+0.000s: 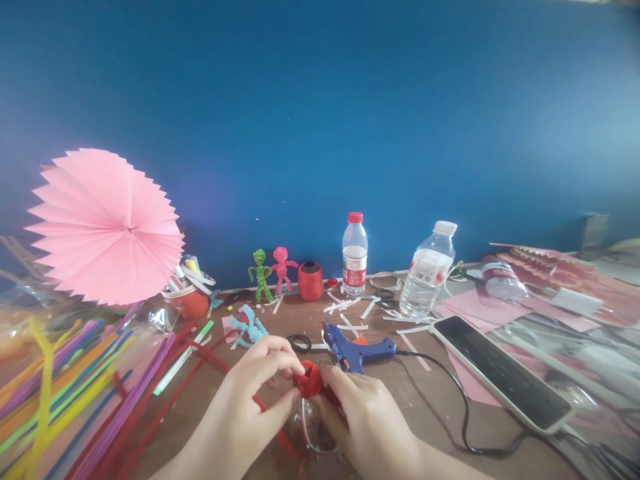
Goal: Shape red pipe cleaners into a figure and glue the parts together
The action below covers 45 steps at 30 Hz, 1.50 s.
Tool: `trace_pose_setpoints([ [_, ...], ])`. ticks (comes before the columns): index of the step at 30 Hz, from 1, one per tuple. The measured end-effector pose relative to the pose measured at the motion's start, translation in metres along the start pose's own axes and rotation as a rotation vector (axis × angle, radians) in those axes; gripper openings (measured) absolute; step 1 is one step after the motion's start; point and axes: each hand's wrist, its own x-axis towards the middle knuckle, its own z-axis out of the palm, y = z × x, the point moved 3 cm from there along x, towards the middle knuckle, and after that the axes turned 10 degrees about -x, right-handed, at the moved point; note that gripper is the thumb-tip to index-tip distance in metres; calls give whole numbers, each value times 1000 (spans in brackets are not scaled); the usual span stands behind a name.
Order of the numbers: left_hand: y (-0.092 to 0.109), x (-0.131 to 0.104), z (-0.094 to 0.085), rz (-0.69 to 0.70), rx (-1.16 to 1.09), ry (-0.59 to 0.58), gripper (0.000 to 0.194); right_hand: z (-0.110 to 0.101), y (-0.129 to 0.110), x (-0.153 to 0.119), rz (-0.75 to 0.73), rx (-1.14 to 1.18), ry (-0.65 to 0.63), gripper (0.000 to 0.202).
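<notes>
A small red wound bundle [309, 380], seemingly of pipe cleaner, is held between both hands low in the middle. My left hand [250, 400] pinches its left side with thumb and fingers. On the right side, my right hand [363, 413] grips it with curled fingers. Just behind the hands lies a blue glue gun [357, 348] with a black cord. A light blue pipe-cleaner figure [249, 327] lies beyond my left hand. Green [260, 275] and pink [283, 269] figures stand upright near the wall.
Colourful pipe cleaners [65, 393] and a pink paper fan [113, 227] are at left. Two bottles [355, 257] [427, 273] stand behind. At right lie a phone [503, 373] and pink paper [483, 307]. A red roll [311, 283] sits by the wall.
</notes>
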Motion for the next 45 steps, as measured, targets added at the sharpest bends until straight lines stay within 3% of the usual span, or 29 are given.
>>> trace_pose_setpoints([
  [7, 0, 0, -2, 75, 98, -77, 21, -1, 0, 0, -46, -68, 2, 8],
  [13, 1, 2, -4, 6, 243, -211, 15, 1, -2, 0, -108, -127, -25, 6],
  [25, -5, 3, -4, -45, 263, -274, 12, 3, -2, 0, -161, -199, -12, 9],
  [31, -6, 6, -4, -57, 76, -252, 13, 3, 0, 0, -26, -107, -69, 4],
  [36, -14, 8, -4, -192, -223, -237, 31, 1, 2, 2, 153, 96, -171, 7],
  [45, -15, 8, 0, -351, -314, -248, 30, 1, 2, 3, 158, 152, -186, 9],
])
